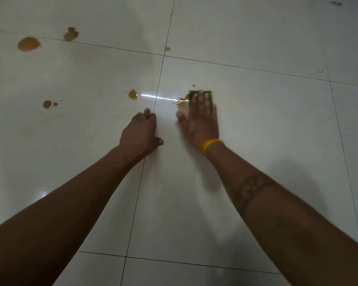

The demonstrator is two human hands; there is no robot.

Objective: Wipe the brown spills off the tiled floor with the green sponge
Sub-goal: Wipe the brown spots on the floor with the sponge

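My right hand (199,118) lies flat with straight fingers pressing the green sponge (208,94) onto the pale tiled floor (256,131). The sponge shows only at its far edge and sides, past my fingertips. A smeared brown spill (181,102) touches the sponge's left edge. My left hand (142,131) rests on the floor to the left, fingers bent, holding nothing. More brown spills lie further left: one small spill (133,94) near the tile joint, a large spill (28,44) and another (71,34) at the far left.
Small brown drops sit at the tile joint (167,48), by the sponge (193,85) and at the left (47,104). Dark grout lines cross the floor. A dark scrap (336,3) lies at the top right. A yellow band (210,145) circles my right wrist.
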